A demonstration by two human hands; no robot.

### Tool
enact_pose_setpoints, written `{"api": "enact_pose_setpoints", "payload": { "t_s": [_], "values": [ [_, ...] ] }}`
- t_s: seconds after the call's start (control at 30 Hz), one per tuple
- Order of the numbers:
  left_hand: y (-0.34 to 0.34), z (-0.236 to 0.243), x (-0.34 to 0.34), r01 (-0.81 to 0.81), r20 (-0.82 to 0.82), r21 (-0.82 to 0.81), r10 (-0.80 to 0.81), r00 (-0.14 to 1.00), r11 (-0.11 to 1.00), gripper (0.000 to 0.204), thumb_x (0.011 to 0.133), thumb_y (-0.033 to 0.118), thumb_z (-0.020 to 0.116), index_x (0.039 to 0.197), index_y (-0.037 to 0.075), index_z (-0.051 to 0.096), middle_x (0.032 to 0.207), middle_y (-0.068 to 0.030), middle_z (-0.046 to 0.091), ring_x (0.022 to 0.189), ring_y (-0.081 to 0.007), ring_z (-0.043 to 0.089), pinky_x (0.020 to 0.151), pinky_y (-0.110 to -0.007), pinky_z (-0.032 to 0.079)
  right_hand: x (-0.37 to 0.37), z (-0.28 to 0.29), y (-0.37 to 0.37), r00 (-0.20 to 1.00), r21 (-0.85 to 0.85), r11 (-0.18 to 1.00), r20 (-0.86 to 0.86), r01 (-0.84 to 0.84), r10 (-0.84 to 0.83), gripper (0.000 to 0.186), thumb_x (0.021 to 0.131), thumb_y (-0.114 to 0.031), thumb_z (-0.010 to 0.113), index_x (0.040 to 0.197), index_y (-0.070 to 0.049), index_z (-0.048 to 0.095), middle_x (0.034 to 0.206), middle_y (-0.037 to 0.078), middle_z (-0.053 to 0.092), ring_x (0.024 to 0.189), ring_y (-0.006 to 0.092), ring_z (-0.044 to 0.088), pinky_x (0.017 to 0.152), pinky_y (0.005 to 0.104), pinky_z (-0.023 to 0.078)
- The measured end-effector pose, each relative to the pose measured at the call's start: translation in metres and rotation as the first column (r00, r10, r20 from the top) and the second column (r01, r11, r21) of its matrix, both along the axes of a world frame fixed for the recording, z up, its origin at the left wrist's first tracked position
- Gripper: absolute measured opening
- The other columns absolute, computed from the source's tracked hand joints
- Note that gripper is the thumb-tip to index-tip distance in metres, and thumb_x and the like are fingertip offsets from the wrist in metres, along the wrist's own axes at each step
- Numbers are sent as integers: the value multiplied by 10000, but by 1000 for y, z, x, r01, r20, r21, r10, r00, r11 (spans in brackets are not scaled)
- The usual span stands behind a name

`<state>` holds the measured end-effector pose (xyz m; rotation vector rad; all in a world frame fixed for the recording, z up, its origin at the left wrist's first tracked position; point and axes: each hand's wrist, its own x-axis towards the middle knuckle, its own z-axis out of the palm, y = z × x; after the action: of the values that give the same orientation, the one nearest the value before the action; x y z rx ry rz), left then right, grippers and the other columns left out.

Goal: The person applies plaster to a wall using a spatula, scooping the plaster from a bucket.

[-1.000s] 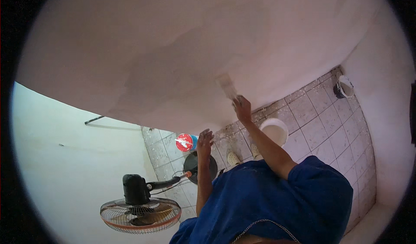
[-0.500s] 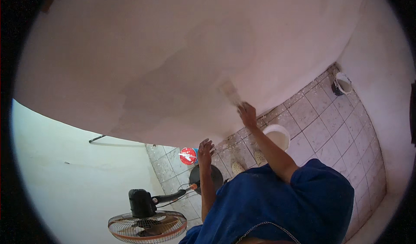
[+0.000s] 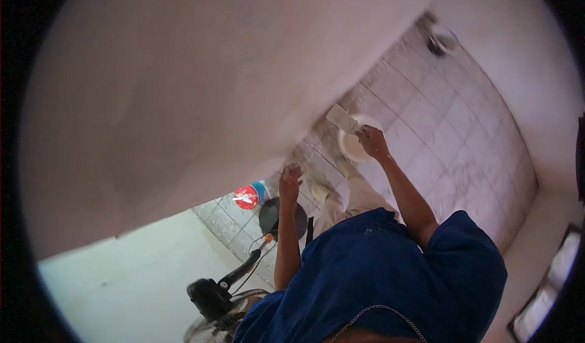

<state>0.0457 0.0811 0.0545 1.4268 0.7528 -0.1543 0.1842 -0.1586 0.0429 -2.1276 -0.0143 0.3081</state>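
Note:
In my right hand (image 3: 373,140) is a wide flat paintbrush (image 3: 342,118), pale and smeared with white, its head pointing up and left. I hold it in front of the white bucket (image 3: 350,145) on the floor, off the wall (image 3: 244,68). A darker, damp-looking patch spreads over that wall. My left hand (image 3: 291,182) is empty near the wall's lower edge, fingers slightly bent and apart, touching nothing that I can make out.
A red-and-blue bucket (image 3: 247,197) sits by the round black base (image 3: 281,220) of a standing fan (image 3: 213,300) at my left. Another bucket (image 3: 443,43) stands in the far corner. White-spattered tiles (image 3: 420,117) cover the floor. A framed opening (image 3: 548,279) shows at lower right.
The brush has left the wall and moved down to the white bucket in my right hand. The view has swung rightward, and my left hand stays near the wall's lower edge.

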Motion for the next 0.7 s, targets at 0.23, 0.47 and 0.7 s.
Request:
{"api": "enact_pose_setpoints", "payload": {
  "t_s": [0.23,0.47,0.7],
  "values": [
    [-18,-169,-8,390,40,187,-404,914,902,282,793,247,474,941,8,499,987,-135,544,880,-208,548,709,-308,443,-55,-152,-108,870,-512,850,-467,-120,-158,303,741,-285,459,811,-17,583,855,183,576,837,351,539,771,403,425],
    [-64,-327,22,679,-211,432,-666,715,593,347,792,250,479,964,-50,498,962,-218,540,926,-309,516,778,-348,401,-23,-364,-137,908,-648,649,-380,-398,177,229,717,-215,465,822,-62,599,875,160,586,823,286,578,720,387,462],
    [-126,-403,70,643,-390,152,-552,737,751,560,760,356,480,1128,-61,412,1082,-244,476,1019,-345,454,857,-370,357,25,-482,-75,860,-686,527,-328,-501,390,151,711,-151,481,719,-37,581,803,150,582,755,285,580,657,364,470]
  ]
}}
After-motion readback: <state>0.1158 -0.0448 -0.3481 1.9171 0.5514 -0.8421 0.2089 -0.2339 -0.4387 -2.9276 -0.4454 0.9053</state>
